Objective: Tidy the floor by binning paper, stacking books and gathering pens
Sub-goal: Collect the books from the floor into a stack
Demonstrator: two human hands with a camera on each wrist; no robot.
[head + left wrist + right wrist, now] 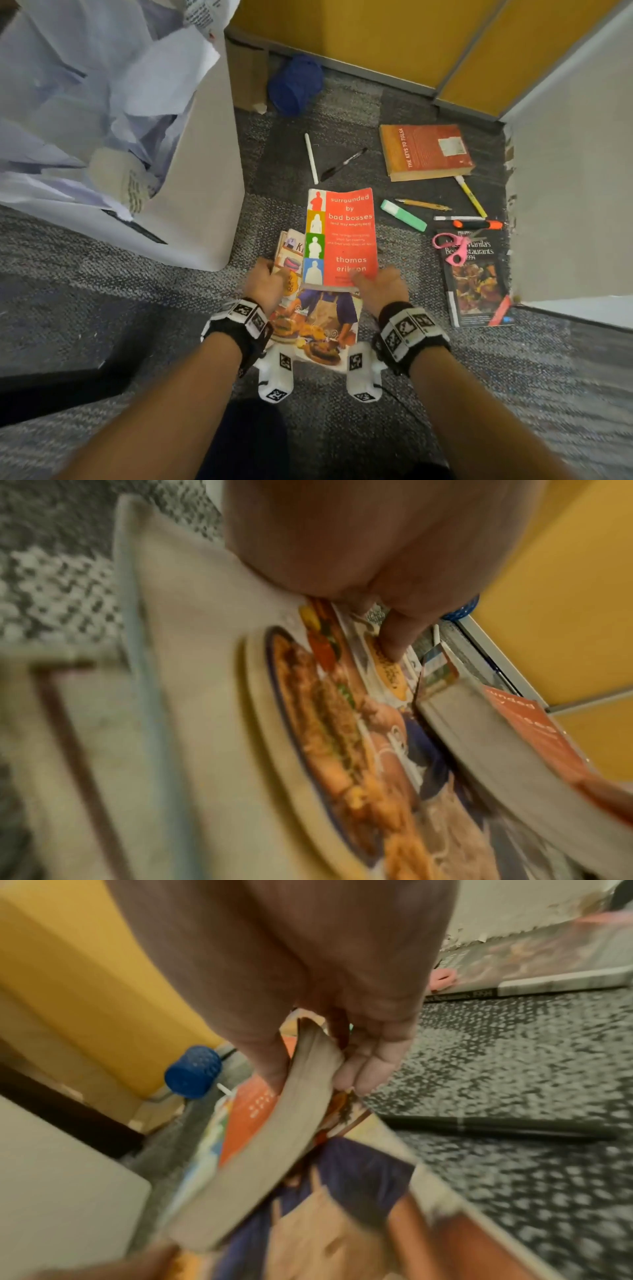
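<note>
A red paperback (346,236) lies tilted on a larger cookbook (318,322) on the carpet in front of me. My right hand (370,281) pinches the paperback's near right corner, thumb on the cover and fingers (356,1074) under the pages (250,1164). At the cookbook's left edge my left hand (274,277) holds on, one digit (397,639) pressing its cover (308,723). An orange book (424,150) and a black restaurant guide (476,284) lie to the right. Several pens and highlighters, among them a white pen (311,157) and a green highlighter (403,215), are scattered between them.
A white bin (198,205) full of crumpled paper stands at the left. A blue mesh pen holder (296,85) lies by the yellow wall. Pink scissors (455,248) rest on the restaurant guide. A white panel (575,171) closes the right side.
</note>
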